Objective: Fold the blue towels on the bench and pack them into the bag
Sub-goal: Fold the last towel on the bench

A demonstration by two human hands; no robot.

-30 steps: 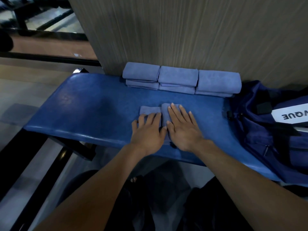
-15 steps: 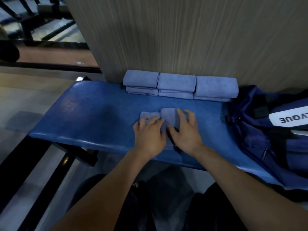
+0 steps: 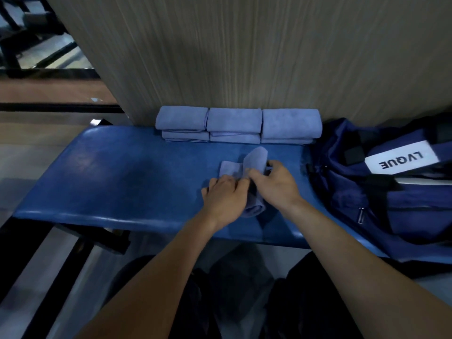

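Note:
A small blue towel (image 3: 254,160) lies partly folded on the blue bench (image 3: 117,177). My right hand (image 3: 275,184) grips its right half and holds that half raised off the seat. My left hand (image 3: 223,199) pinches the towel's left half, which lies low on the bench. Against the wall behind stand stacks of folded blue towels (image 3: 238,124), side by side. A dark blue bag (image 3: 391,192) with a white LVQUE label sits on the bench's right end.
A ribbed wooden wall panel (image 3: 244,57) rises directly behind the bench. Black metal frame bars (image 3: 73,250) run under the bench's left end. My dark-clothed legs are below the front edge. Floor lies to the left.
Both hands lay flat on the towel; now they curl round it, and the right hand has lifted the towel's right half upward. The view has shifted so the hands sit further right.

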